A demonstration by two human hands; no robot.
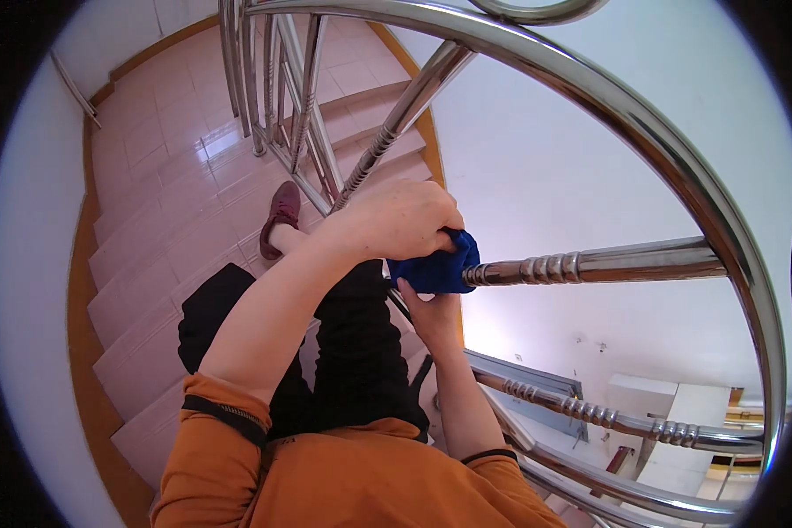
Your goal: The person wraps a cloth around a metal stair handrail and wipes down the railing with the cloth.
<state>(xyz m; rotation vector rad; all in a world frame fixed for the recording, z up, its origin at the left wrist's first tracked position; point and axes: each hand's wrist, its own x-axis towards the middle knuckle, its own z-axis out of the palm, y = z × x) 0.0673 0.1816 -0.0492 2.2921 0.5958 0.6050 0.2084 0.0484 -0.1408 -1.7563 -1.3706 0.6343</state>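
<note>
A dark blue cloth (431,271) is wrapped around a shiny metal baluster (625,262) of the stair railing. My left hand (405,218) grips the cloth from above, its fingers curled and partly hidden in the folds. From below, my right hand (433,319) holds the same cloth, thumb against its near edge; its other fingers are out of sight behind it. Beyond the cloth, the ringed part of the baluster shows bare and runs up to the curved handrail (669,167).
Pink tiled stairs (163,321) with an orange-brown border lie at left, where my shoe (282,216) rests. More metal balusters (396,123) rise close to my left hand. Another baluster (607,415) stands at lower right, with a lower area visible through the railing.
</note>
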